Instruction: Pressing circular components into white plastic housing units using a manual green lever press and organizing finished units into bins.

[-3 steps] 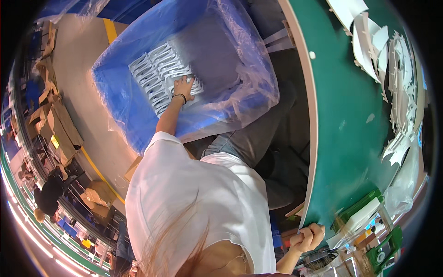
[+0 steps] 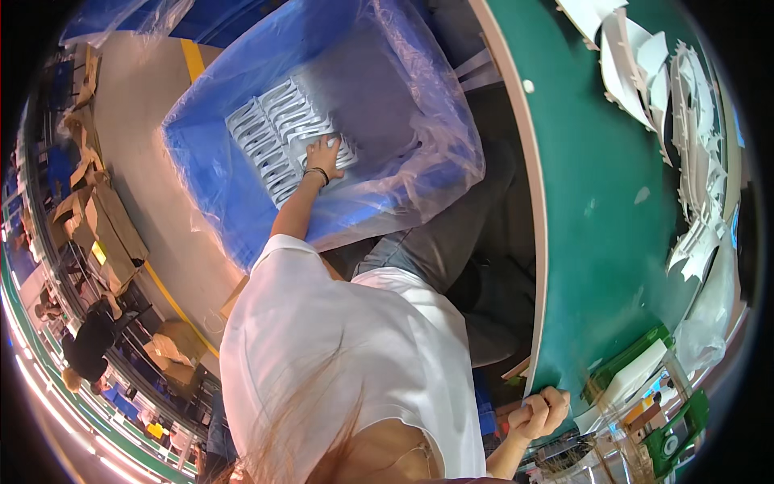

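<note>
Two rows of pale curved parts sat side by side at 10 to 11 o'clock from view centre, inside a blue bin. They took up the bin's 8 o'clock side; a flat grey surface showed toward 1 o'clock. Clear plastic liner draped the bin walls and rim.

Left hand was at 11 o'clock, fingers spread over the 4 o'clock end of the rows; couldn't tell if it pinched a part. Dark band on that wrist.

Right hand was between 4 and 5 o'clock, at the rim of the green tabletop. Fingers curled in; couldn't tell if they gripped the edge or anything else.

Tabletop ran down the 3 o'clock side. White curved pieces lay along its far side, 2 to 3 o'clock, overlapping. Clear plastic bag just below those, toward 4. Green-framed fixture at 4 o'clock, near the right hand.

Background: brown cardboard at 9 o'clock, yellow floor line between 8 and 9, person in black at 8.
</note>
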`<state>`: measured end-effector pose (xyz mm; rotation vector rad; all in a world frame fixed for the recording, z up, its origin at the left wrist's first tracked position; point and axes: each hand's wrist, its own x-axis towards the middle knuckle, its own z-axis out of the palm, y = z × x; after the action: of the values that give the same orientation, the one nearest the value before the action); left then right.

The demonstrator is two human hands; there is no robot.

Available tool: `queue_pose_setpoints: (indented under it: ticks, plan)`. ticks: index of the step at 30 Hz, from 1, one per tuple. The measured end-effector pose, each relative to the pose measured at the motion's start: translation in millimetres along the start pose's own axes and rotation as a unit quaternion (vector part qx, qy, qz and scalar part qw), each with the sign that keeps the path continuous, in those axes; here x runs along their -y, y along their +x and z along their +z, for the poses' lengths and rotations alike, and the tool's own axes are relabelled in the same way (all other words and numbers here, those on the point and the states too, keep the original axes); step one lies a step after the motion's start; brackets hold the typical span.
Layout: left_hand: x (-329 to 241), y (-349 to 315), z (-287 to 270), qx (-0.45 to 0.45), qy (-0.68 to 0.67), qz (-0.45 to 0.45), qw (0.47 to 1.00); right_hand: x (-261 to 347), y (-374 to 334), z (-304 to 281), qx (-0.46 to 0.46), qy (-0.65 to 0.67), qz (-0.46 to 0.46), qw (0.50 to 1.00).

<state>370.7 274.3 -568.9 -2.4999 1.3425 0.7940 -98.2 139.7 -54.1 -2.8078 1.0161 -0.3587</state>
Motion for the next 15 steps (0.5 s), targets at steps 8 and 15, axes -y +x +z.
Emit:
queue_pose_setpoints:
  ticks: [8, 15]
  plan:
    - [-13.9, -34.5, -97.0, -0.213, -0.306, 0.005, 0.928, 2.2, 6.1, -2.4, -0.002, 0.022, -0.001, 1.000]
    - [-24.7, -136.7, -320.3, -0.405, -0.378, 0.218, 0.804, -10.6, 12.1, -1.0, -0.057, 0.060, -0.036, 0.996]
